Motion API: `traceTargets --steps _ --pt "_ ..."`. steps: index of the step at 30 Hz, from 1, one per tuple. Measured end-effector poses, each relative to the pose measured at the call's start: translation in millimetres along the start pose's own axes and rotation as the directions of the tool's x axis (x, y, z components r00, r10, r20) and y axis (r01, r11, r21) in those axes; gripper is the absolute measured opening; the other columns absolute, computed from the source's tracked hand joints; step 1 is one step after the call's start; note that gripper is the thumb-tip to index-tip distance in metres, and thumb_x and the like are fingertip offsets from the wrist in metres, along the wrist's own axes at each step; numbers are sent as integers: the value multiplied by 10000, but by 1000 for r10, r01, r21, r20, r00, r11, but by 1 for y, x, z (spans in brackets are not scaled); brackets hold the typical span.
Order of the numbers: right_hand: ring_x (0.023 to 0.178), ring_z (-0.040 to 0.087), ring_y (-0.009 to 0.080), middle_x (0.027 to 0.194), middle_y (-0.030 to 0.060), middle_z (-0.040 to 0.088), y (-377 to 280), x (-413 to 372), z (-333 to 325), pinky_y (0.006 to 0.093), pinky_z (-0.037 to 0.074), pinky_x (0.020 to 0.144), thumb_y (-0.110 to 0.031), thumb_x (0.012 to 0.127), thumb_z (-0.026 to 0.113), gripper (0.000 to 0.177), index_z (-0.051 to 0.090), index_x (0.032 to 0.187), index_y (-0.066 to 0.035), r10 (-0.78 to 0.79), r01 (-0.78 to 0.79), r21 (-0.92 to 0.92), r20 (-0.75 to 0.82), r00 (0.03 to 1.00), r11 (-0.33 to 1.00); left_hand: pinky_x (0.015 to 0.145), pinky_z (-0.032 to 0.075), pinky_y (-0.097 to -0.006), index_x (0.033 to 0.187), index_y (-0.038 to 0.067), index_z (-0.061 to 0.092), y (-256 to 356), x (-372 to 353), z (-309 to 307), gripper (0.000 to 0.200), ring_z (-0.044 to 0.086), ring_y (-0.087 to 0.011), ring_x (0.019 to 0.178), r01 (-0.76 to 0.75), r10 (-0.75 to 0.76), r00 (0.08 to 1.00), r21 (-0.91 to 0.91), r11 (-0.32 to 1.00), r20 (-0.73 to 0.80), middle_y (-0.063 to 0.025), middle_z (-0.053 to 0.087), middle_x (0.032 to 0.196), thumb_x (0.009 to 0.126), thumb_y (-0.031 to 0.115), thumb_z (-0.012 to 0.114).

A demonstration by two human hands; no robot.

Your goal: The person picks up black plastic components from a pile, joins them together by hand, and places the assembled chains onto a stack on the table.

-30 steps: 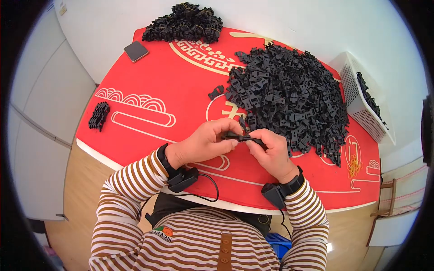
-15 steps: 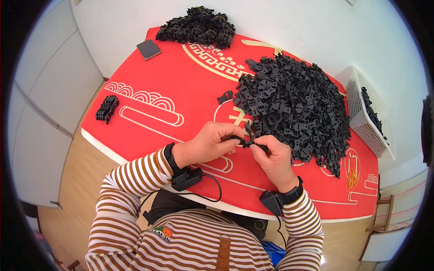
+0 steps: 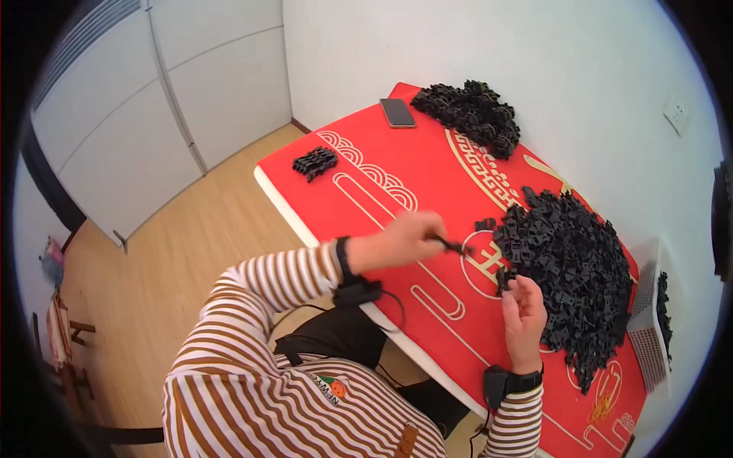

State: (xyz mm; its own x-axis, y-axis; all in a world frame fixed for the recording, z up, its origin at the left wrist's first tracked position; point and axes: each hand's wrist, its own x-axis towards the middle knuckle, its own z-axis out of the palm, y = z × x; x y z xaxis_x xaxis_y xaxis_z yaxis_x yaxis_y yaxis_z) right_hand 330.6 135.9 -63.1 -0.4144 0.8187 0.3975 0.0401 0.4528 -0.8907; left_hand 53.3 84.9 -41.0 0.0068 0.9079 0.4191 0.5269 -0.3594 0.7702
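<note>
My left hand is closed, and a dark, narrow plastic piece sticks out from its fingertips over the red cloth. The piece looks like a buckle part, partly hidden by the fingers and slightly blurred. My right hand is raised with fingers stretched and thumb apart, beside the left edge of a large heap of black plastic buckles. A few black pieces lie right at its fingertips. One loose buckle rests just left of the heap.
A stacked row of black pieces sits at the table's left end. Behind are a phone and banded black bundles. At right stand a white basket and yellow rubber bands. The red tablecloth has a white edge.
The view has swung left. My hands, together at a black piece before, are now apart; the left carries a piece leftward, while the right has let go and its fingers have spread.
</note>
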Motion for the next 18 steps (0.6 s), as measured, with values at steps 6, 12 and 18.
traceTargets --steps 6,12,18 --pt "711 554 73 862 50 603 -10 -2 5 206 455 620 -7 863 561 180 565 1040 25 -9 17 -81 95 995 997 662 468 -381 714 64 612 -60 -37 -115 96 572 -273 729 190 135 899 650 736 -416 -102 590 755 662 118 672" --pt "649 564 79 729 42 609 -13 -2 7 217 459 603 -11 851 576 81 609 905 39 -11 19 -109 72 997 994 777 441 -448 710 113 631 -100 -49 -144 94 497 -332 966 510 16 803 699 502 -596 -100 576 955 647 165 677" --pt "616 568 92 702 62 607 -15 -3 5 224 457 570 -16 840 588 80 613 895 37 -48 62 -172 86 995 983 795 435 -462 765 126 664 -119 -39 -155 145 501 -316 983 615 -127 777 701 362 -616 -94 561 937 677 239 680"
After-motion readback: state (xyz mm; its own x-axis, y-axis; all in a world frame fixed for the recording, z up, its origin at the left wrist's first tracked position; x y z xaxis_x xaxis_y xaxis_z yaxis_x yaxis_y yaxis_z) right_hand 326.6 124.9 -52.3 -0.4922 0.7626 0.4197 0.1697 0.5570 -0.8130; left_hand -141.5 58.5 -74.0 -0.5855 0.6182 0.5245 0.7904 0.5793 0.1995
